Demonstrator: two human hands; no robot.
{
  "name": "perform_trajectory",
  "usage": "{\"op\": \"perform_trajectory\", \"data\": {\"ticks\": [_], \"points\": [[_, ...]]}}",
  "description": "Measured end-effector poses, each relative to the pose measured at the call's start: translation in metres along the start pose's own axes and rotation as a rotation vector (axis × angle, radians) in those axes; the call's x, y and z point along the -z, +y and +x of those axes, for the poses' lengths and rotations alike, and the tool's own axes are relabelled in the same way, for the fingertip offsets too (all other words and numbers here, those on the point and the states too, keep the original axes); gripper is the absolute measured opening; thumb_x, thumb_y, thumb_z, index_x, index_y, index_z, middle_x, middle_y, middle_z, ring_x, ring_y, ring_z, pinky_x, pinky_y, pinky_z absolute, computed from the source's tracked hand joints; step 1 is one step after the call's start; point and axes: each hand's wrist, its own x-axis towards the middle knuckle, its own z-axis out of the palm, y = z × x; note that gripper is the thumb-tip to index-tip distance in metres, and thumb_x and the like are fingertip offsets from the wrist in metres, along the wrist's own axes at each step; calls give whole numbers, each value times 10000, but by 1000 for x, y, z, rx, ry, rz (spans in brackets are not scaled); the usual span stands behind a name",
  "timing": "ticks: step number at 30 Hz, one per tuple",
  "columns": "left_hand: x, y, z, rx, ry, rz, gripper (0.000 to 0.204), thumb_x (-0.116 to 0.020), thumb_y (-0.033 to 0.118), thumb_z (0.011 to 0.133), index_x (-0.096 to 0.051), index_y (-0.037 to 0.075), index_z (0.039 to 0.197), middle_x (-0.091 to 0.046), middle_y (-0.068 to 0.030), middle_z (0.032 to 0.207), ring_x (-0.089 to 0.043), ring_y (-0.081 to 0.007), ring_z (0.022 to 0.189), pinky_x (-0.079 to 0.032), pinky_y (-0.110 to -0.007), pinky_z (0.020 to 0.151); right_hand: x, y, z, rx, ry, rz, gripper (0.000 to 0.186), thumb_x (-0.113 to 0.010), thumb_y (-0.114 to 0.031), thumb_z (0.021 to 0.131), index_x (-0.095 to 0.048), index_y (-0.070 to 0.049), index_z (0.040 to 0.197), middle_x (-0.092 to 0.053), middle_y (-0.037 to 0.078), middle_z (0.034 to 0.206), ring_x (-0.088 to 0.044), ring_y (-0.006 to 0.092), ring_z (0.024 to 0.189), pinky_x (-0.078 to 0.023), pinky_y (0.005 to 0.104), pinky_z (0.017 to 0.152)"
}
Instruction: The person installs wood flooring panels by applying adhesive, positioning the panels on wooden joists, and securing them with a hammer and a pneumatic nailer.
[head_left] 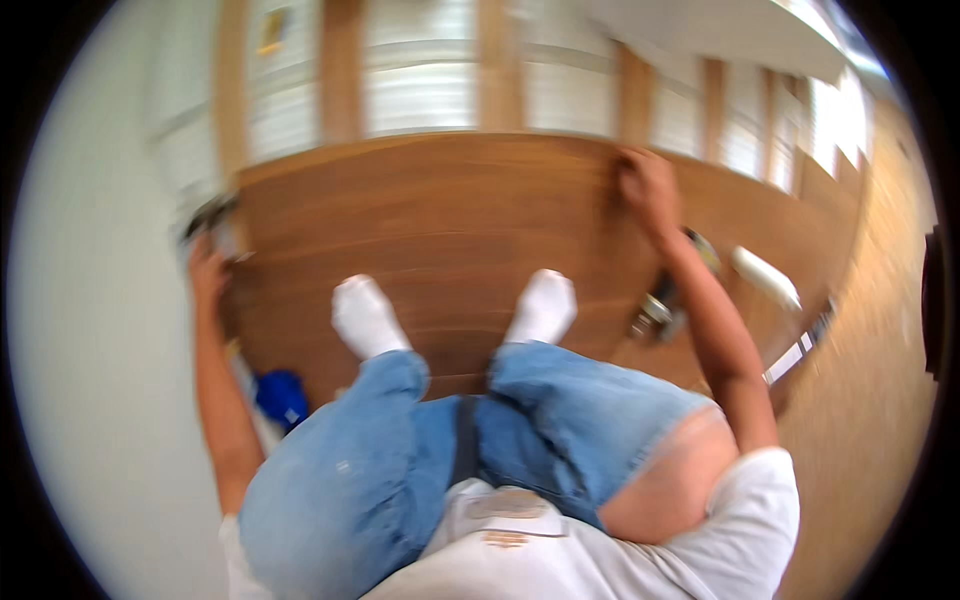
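Note:
Brown wooden floorboards point(450, 215) lie in front of me, with my white-socked feet resting on them. At the far left, beside the pale wall, my left hand point(207, 268) is closed against a dark object with a metallic part point(210, 215), too blurred to name, at the boards' end. My right hand point(652, 195) reaches to the far edge of the boards on the right. Its fingers bend down toward the wood, smeared by motion, and whatever may be under them is hidden. Partly behind my right forearm lies a dark power tool point(655, 310) with a metal end.
Bare wooden joists point(340, 75) with pale material between them run beyond the boards. To the right are a white cylinder point(766, 277) and a plywood surface point(860, 330). A blue object point(282, 397) sits by my left knee. The pale wall point(100, 300) borders the left side.

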Motion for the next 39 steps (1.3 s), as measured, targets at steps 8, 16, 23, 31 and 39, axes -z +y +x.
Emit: {"op": "perform_trajectory", "data": {"ticks": [8, 16, 23, 31, 39], "points": [[1, 55, -33, -3, 13, 156, 505, -598, 190, 995, -488, 140, 1485, -496, -11, 639, -435, -102, 411, -365, -273, 344, 6, -10, -10, -11, 91, 33, 278, -648, -26, 875, -665, -18, 1153, -633, 164, 1269, -570, 367, 1222, -488, 437, 1039], [3, 47, -31, 44, 57, 39, 519, -588, 199, 992, -464, 146, 1493, -476, -3, 641, -428, -102, 410, -353, -267, 343, 9, -2, -12, -3, 46, 57, 302, -651, -39, 877, -667, -53, 1178, -654, 128, 1258, -601, 331, 1195, -511, 419, 1014], [-9, 59, -38, 43, 47, 94, 504, -573, 205, 1000, -466, 147, 1490, -473, -5, 650, -431, -102, 409, -358, -268, 344, 84, 174, -48, -497, 47, -345, 387, -551, -86, 914, -701, -114, 1270, -685, 187, 1165, -628, 374, 1122, -516, 450, 962], [-12, 53, -39, 60, 74, 95, 519, -583, 210, 1005, -452, 134, 1501, -477, -6, 647, -434, -102, 408, -360, -270, 342, 88, 203, -104, -357, -146, -330, 494, -531, -68, 931, -656, -195, 1392, -616, 160, 1341, -594, 350, 1215, -489, 412, 1050], [-8, 58, -43, 62, 23, 5, 480, -609, 198, 998, -479, 97, 1448, -481, 7, 659, -436, -94, 417, -362, -259, 348, 110, 199, -100, -293, -311, -334, 351, -549, -83, 924, -748, -148, 1205, -682, 137, 1275, -620, 324, 1192, -506, 394, 1026]]}}
